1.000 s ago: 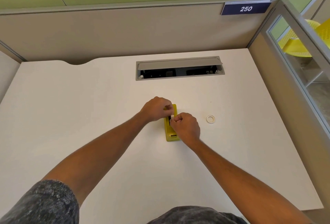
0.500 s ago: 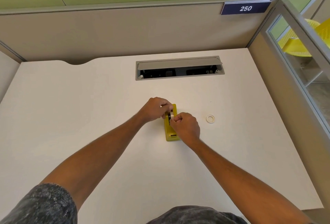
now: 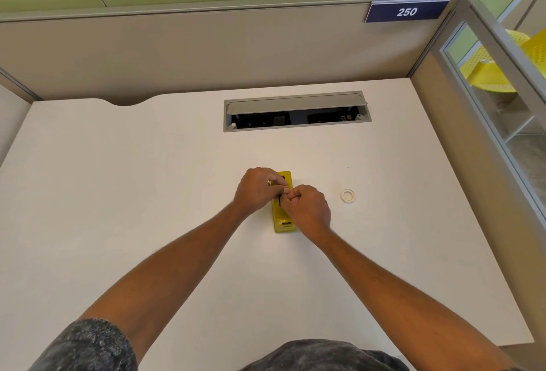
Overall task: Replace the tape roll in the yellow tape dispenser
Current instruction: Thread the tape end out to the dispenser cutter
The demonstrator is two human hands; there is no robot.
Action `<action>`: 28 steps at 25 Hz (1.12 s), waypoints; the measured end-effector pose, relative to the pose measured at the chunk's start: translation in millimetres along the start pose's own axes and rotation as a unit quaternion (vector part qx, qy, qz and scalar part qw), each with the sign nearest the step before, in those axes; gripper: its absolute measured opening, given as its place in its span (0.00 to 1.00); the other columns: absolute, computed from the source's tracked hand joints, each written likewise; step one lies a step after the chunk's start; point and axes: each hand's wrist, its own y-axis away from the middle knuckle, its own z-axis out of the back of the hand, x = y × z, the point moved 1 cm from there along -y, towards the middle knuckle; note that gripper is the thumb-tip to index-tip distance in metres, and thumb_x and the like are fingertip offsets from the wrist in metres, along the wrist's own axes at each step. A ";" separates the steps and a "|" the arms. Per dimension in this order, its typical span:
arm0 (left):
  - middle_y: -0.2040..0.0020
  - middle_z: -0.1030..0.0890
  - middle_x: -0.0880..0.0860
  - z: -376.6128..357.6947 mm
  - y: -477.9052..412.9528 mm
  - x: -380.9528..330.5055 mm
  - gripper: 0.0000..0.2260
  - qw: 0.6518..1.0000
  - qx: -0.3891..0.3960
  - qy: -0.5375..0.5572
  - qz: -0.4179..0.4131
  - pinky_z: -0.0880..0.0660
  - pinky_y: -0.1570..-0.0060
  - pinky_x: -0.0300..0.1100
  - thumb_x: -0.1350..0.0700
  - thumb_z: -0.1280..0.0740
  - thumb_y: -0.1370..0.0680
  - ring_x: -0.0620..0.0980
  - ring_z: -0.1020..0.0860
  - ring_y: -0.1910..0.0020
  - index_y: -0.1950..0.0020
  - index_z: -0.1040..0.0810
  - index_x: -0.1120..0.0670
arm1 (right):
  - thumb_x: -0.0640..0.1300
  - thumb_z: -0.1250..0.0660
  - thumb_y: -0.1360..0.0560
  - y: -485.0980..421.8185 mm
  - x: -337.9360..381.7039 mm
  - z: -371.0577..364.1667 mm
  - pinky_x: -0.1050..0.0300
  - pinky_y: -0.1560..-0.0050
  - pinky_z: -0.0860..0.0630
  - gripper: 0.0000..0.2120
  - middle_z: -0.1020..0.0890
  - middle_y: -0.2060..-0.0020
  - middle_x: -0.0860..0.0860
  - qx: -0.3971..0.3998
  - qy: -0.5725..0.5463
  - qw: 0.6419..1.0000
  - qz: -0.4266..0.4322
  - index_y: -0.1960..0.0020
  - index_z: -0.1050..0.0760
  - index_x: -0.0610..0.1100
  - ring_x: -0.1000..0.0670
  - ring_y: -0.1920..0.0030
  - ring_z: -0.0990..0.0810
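Observation:
The yellow tape dispenser lies on the white desk, its long axis pointing away from me. Both hands are bunched over its middle with their fingertips touching. My left hand comes in from the left and pinches at the dispenser's far half. My right hand covers the right side and pinches the same spot. A small dark part shows in the dispenser's slot between the fingers. The tape roll they grip is almost wholly hidden. A small white tape ring lies flat on the desk to the right, apart from both hands.
An open grey cable tray is set into the desk behind the dispenser. Beige partition walls close off the back and the right side. A yellow chair shows through the glass at the right.
The pale roll that stood up between my fingers above the dispenser has gone down into it. Both hands have closed in lower over the dispenser's middle.

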 end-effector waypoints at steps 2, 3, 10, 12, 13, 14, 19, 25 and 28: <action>0.56 0.10 0.49 2.4 -2.6 -4.2 0.02 0.999 0.004 -0.036 -0.005 0.15 0.47 0.57 0.55 0.20 0.24 0.49 0.14 0.61 0.53 0.08 0.52 | 0.62 0.30 0.23 0.5 1.4 0.4 0.60 0.68 0.31 0.18 0.20 0.68 0.60 0.001 -0.005 1.000 -0.003 0.66 0.24 0.55 0.55 0.66 0.21; 0.56 0.10 0.48 3.1 -3.9 -6.0 0.02 0.999 0.006 -0.053 -0.007 0.15 0.47 0.57 0.54 0.21 0.24 0.47 0.15 0.61 0.53 0.08 0.51 | 0.62 0.30 0.23 0.7 1.8 0.5 0.60 0.67 0.31 0.18 0.19 0.67 0.60 0.001 -0.007 1.000 -0.005 0.66 0.23 0.54 0.55 0.66 0.21; 0.56 0.10 0.43 7.4 -6.4 -11.0 0.02 0.995 0.004 -0.101 -0.010 0.16 0.48 0.53 0.52 0.22 0.22 0.38 0.19 0.60 0.53 0.09 0.47 | 0.57 0.27 0.25 2.1 1.7 2.3 0.56 0.62 0.23 0.12 0.18 0.65 0.60 0.013 -0.001 1.000 -0.011 0.64 0.23 0.55 0.53 0.62 0.17; 0.57 0.10 0.44 7.6 -6.4 -11.1 0.02 0.996 0.005 -0.092 -0.005 0.16 0.47 0.55 0.53 0.22 0.22 0.42 0.16 0.59 0.53 0.09 0.48 | 0.57 0.27 0.25 3.4 1.8 3.1 0.56 0.61 0.22 0.10 0.17 0.63 0.59 0.013 -0.002 1.000 -0.007 0.62 0.21 0.55 0.52 0.61 0.17; 0.57 0.10 0.44 7.6 -6.3 -11.2 0.02 0.996 0.004 -0.086 0.000 0.15 0.47 0.56 0.53 0.23 0.22 0.44 0.16 0.59 0.53 0.09 0.49 | 0.56 0.27 0.24 4.0 1.5 3.1 0.56 0.61 0.22 0.09 0.17 0.62 0.59 0.013 -0.002 1.000 -0.004 0.61 0.21 0.54 0.52 0.60 0.17; 0.58 0.10 0.44 7.6 -6.3 -11.0 0.02 0.997 0.001 -0.080 0.005 0.15 0.46 0.56 0.54 0.23 0.22 0.45 0.15 0.59 0.53 0.09 0.49 | 0.56 0.27 0.24 4.5 1.3 3.2 0.56 0.61 0.23 0.09 0.16 0.61 0.58 0.013 -0.002 1.000 -0.002 0.60 0.21 0.54 0.52 0.60 0.17; 0.59 0.13 0.45 9.3 -5.9 -10.8 0.03 0.998 -0.007 -0.062 0.014 0.15 0.46 0.57 0.56 0.24 0.20 0.44 0.18 0.62 0.51 0.09 0.52 | 0.57 0.27 0.23 7.2 2.2 4.3 0.59 0.64 0.27 0.08 0.15 0.59 0.57 0.013 -0.002 1.000 -0.001 0.56 0.19 0.54 0.52 0.59 0.17; 0.59 0.13 0.42 9.4 -2.8 -10.3 0.03 0.997 -0.009 -0.076 0.005 0.16 0.50 0.50 0.53 0.24 0.21 0.38 0.20 0.63 0.52 0.10 0.49 | 0.53 0.30 0.19 9.7 -1.9 5.9 0.62 0.67 0.31 0.07 0.15 0.56 0.57 0.016 -0.008 1.000 -0.006 0.54 0.17 0.54 0.55 0.62 0.20; 0.59 0.13 0.40 5.3 -0.1 -8.9 0.03 0.996 -0.013 -0.090 -0.003 0.22 0.56 0.44 0.52 0.24 0.20 0.36 0.20 0.63 0.52 0.10 0.47 | 0.52 0.31 0.18 11.0 -6.0 8.1 0.61 0.67 0.31 0.08 0.16 0.58 0.57 0.016 -0.029 0.999 -0.014 0.53 0.17 0.53 0.56 0.62 0.21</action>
